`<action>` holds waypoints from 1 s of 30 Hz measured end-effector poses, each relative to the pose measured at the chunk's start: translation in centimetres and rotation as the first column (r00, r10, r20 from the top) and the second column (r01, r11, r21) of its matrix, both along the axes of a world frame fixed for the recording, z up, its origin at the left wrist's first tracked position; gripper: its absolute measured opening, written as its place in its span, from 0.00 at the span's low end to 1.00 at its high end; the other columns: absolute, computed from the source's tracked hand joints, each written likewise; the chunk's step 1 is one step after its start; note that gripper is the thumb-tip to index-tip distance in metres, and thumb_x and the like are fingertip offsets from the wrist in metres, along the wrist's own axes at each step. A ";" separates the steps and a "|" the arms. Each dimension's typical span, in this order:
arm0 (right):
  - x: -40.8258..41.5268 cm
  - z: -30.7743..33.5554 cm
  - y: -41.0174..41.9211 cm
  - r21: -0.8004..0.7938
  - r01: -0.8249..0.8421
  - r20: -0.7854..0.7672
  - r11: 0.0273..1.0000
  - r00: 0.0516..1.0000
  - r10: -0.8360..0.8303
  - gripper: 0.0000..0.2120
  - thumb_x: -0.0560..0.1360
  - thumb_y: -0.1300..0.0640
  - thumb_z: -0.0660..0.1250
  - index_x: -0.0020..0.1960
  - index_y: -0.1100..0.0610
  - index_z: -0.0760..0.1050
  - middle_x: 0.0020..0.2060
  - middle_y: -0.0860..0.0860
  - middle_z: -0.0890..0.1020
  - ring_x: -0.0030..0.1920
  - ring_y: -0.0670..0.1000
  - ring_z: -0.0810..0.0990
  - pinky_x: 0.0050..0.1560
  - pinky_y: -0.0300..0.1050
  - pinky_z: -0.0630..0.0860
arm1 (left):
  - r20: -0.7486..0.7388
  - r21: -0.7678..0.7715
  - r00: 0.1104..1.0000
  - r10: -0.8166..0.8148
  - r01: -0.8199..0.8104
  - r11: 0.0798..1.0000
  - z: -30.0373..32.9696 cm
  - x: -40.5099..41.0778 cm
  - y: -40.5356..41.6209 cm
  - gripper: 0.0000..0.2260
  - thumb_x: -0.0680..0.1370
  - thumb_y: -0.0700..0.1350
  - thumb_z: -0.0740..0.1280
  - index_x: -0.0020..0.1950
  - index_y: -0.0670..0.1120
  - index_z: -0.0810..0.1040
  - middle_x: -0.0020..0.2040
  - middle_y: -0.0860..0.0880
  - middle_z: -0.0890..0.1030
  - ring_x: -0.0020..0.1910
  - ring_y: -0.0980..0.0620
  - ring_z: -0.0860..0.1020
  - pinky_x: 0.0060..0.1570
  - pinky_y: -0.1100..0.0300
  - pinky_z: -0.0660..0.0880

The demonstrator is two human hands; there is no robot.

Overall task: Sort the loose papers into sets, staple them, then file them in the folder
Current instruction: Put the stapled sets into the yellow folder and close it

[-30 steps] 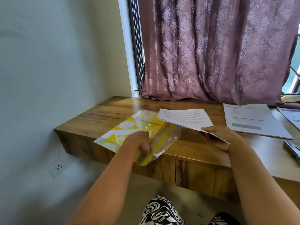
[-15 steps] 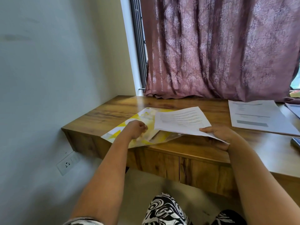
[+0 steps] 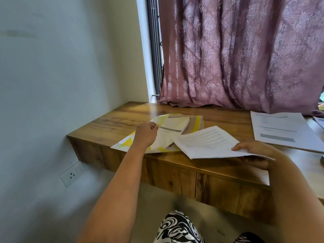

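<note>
A yellow and white plastic folder (image 3: 126,142) lies on the left part of the wooden desk (image 3: 219,120). My left hand (image 3: 146,134) pinches the folder's top cover and holds it lifted, so papers inside (image 3: 172,128) show. My right hand (image 3: 252,151) grips the near right edge of a printed paper set (image 3: 208,142), thumb on top, and holds it just above the desk to the right of the folder's opening.
Another stack of printed papers (image 3: 280,130) lies on the desk at the right, with more sheets (image 3: 320,121) at the frame edge. A mauve curtain (image 3: 236,53) hangs behind the desk. A wall socket (image 3: 71,174) sits below the desk's left end.
My left hand has lifted the folder's cover further, and the papers inside now show. The paper set in my right hand has dropped lower and lies flatter beside the opening.
</note>
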State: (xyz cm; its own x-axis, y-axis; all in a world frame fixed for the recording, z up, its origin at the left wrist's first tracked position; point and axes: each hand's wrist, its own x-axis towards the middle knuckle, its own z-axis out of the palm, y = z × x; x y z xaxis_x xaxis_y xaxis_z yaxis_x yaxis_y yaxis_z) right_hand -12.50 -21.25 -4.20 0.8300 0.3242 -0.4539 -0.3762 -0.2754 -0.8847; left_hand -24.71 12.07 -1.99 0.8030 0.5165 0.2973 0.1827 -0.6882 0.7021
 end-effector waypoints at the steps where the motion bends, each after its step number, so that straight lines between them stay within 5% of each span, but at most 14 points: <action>1: -0.1 0.2 0.6 -0.025 0.001 0.026 1.000 1.000 -0.001 0.24 0.64 0.60 0.75 0.57 0.69 0.76 0.55 0.65 0.80 0.47 0.57 0.80 0.52 0.45 0.78 | -0.006 0.007 1.000 -0.008 0.008 1.000 -0.1 0.0 0.0 0.16 0.83 0.46 0.60 0.42 0.36 0.77 0.44 0.36 0.79 0.42 0.44 0.74 0.40 0.55 0.65; 5: -1.5 1.9 4.4 -0.277 -0.022 0.300 0.961 0.948 0.108 0.11 0.77 0.53 0.67 0.54 0.59 0.73 0.49 0.55 0.75 0.43 0.52 0.75 0.42 0.43 0.72 | -0.039 0.054 0.999 -0.035 0.037 0.998 -0.3 -0.1 -0.4 0.19 0.82 0.47 0.61 0.36 0.37 0.74 0.32 0.45 0.71 0.37 0.45 0.71 0.38 0.55 0.63; 8: -1.6 1.5 7.4 -0.109 0.033 0.293 0.993 0.956 0.000 0.11 0.79 0.55 0.64 0.59 0.58 0.70 0.44 0.53 0.74 0.40 0.52 0.73 0.34 0.42 0.67 | -0.068 0.062 0.997 -0.043 0.048 0.997 -0.3 0.0 -0.7 0.21 0.82 0.47 0.62 0.28 0.48 0.65 0.29 0.47 0.63 0.34 0.48 0.67 0.37 0.56 0.61; 12: -1.4 0.1 11.5 0.032 0.123 0.258 0.992 0.958 -0.127 0.12 0.81 0.61 0.59 0.63 0.60 0.69 0.47 0.55 0.78 0.42 0.52 0.77 0.32 0.43 0.71 | -0.068 0.046 0.997 -0.039 0.042 0.998 -0.5 0.5 -0.7 0.18 0.81 0.49 0.62 0.32 0.45 0.74 0.35 0.45 0.78 0.38 0.47 0.73 0.39 0.56 0.66; 17: -1.1 -1.2 15.0 -0.131 0.237 0.421 0.963 0.892 -0.163 0.12 0.79 0.58 0.56 0.61 0.59 0.70 0.55 0.58 0.78 0.47 0.56 0.79 0.41 0.49 0.79 | -0.109 0.194 0.994 -0.017 0.038 0.980 -0.6 1.0 -1.5 0.14 0.82 0.52 0.61 0.52 0.47 0.84 0.45 0.48 0.83 0.47 0.48 0.78 0.44 0.57 0.73; 22: -1.7 -2.3 18.3 -0.222 -0.163 0.375 0.961 0.896 0.238 0.10 0.78 0.60 0.58 0.56 0.58 0.75 0.55 0.60 0.80 0.53 0.60 0.80 0.51 0.55 0.81 | -0.118 0.219 0.991 -0.061 0.086 0.972 -1.6 1.1 -2.9 0.14 0.82 0.52 0.60 0.57 0.48 0.83 0.51 0.48 0.84 0.52 0.48 0.79 0.49 0.57 0.75; 26: -1.2 -2.0 19.0 -0.443 -0.024 0.502 0.896 0.822 0.270 0.15 0.77 0.53 0.64 0.61 0.59 0.75 0.60 0.57 0.75 0.58 0.59 0.76 0.54 0.49 0.75 | -0.169 0.105 0.966 -0.195 0.214 0.971 -2.2 0.9 -3.2 0.14 0.82 0.53 0.61 0.55 0.48 0.83 0.54 0.48 0.83 0.54 0.49 0.79 0.54 0.54 0.76; 30: -1.5 -3.9 19.7 -0.369 0.084 0.552 0.926 0.821 0.145 0.22 0.76 0.50 0.68 0.66 0.58 0.71 0.62 0.57 0.75 0.62 0.59 0.75 0.58 0.49 0.73 | -0.131 0.087 0.981 -0.141 0.153 0.984 -1.5 1.0 -0.3 0.12 0.82 0.50 0.62 0.56 0.47 0.82 0.51 0.50 0.82 0.52 0.51 0.78 0.47 0.62 0.69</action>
State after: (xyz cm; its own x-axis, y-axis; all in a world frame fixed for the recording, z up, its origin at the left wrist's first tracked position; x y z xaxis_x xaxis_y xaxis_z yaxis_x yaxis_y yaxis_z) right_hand -14.02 -1.58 -8.15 0.9651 0.2620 -0.0014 0.1668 -0.6185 -0.7679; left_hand -23.67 11.78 -3.50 0.9019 0.3634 0.2335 0.1556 -0.7776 0.6092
